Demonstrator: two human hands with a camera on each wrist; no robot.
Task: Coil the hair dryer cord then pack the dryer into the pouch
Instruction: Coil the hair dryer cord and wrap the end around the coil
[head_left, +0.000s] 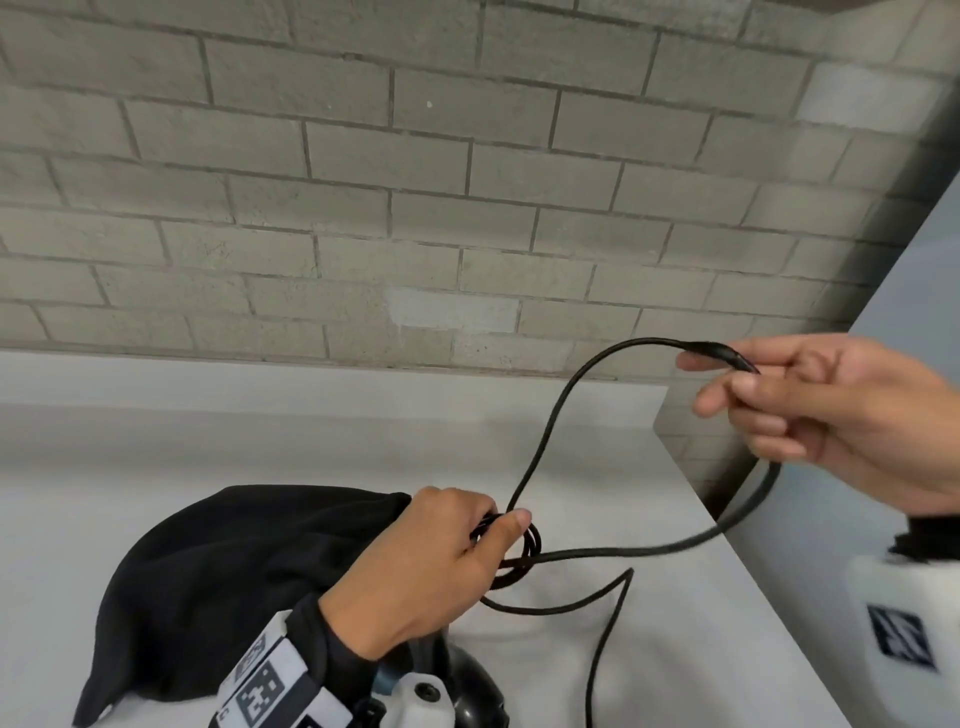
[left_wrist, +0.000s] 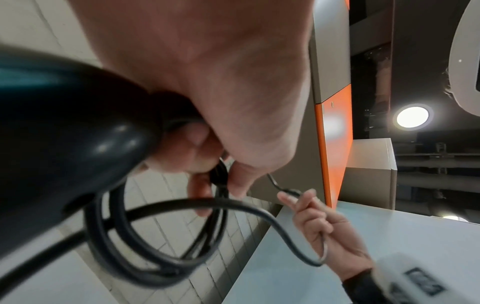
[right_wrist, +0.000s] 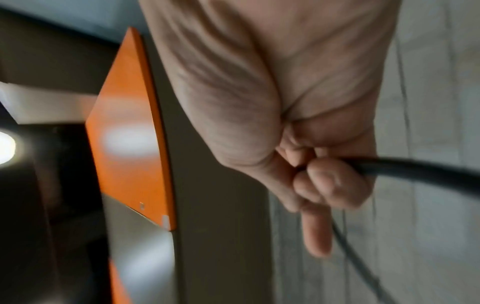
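Observation:
My left hand (head_left: 452, 551) grips the black hair dryer's handle together with a few loops of its black cord (head_left: 550, 431); the dryer body (head_left: 472, 686) shows below the wrist. In the left wrist view the dryer (left_wrist: 59, 144) fills the left side and the cord coil (left_wrist: 155, 242) hangs under the left hand (left_wrist: 207, 144). My right hand (head_left: 810, 400) is raised at the right and holds a free stretch of cord, curled fingers (right_wrist: 322, 181) pinching the cord (right_wrist: 415, 170). A black fabric pouch (head_left: 218, 571) lies on the white counter behind my left hand.
The white counter (head_left: 208, 441) runs along a grey brick wall (head_left: 415, 182). A pale panel (head_left: 914, 322) rises at the counter's right end. More cord (head_left: 602, 649) trails off the front edge. An orange panel (left_wrist: 335, 144) stands further right.

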